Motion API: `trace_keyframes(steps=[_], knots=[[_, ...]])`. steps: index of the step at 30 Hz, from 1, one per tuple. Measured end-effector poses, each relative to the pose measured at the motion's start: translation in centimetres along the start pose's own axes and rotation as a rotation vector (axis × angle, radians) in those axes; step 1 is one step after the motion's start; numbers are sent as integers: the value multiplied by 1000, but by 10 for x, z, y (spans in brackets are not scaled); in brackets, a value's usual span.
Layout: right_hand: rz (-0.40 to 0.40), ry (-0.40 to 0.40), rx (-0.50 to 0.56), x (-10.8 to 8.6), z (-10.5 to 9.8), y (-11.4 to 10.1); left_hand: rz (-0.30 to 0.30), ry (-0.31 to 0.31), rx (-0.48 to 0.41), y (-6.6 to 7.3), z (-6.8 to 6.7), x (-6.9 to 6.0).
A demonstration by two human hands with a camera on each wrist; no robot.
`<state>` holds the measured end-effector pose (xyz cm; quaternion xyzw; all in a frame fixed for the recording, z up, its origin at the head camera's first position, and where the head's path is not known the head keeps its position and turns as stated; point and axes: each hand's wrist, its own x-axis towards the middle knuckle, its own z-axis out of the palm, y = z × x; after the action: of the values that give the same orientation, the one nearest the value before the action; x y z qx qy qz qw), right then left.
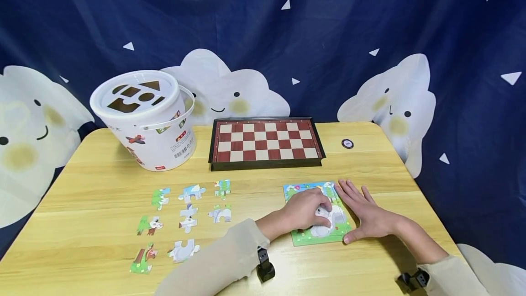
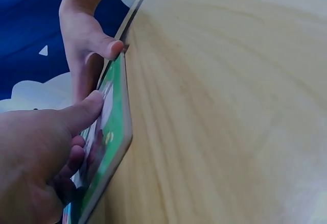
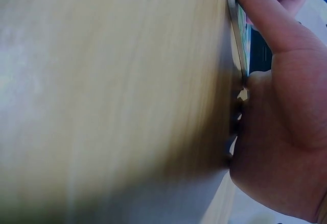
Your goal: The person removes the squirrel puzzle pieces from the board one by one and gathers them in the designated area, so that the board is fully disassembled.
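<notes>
A flat puzzle board (image 1: 304, 241) with a green, blue and white animal picture lies on the table. My left hand (image 1: 306, 209) is over its middle, thumb and bent fingers touching the picture. Whether a piece is pinched there is hidden. In the left wrist view, the left thumb (image 2: 84, 113) rests on the board's face with the other fingers curled beneath. Along the board's right edge lies my right hand (image 1: 370, 216), palm down, fingers straight and spread, its thumb by the lower right corner. In the right wrist view, the right hand (image 3: 286, 106) is beside the board's edge.
Several loose jigsaw pieces (image 1: 188, 218) lie apart on the table's left. Behind them stands a white lidded bucket (image 1: 164, 150) with shape holes. A red-and-white chessboard (image 1: 267, 140) is at the back middle, and a dark round chip (image 1: 347, 143) lies right of it.
</notes>
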<state>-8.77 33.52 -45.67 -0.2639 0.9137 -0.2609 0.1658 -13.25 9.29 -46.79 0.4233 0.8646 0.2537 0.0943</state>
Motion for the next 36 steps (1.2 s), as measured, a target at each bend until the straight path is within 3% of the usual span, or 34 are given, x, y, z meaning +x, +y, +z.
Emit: trace_keyframes(steps=[22, 36], knots=[[10, -3, 8, 0, 0, -1, -49, 36, 42, 5, 4, 0], [4, 5, 11, -1, 1, 0, -65, 53, -81, 3, 3, 1]])
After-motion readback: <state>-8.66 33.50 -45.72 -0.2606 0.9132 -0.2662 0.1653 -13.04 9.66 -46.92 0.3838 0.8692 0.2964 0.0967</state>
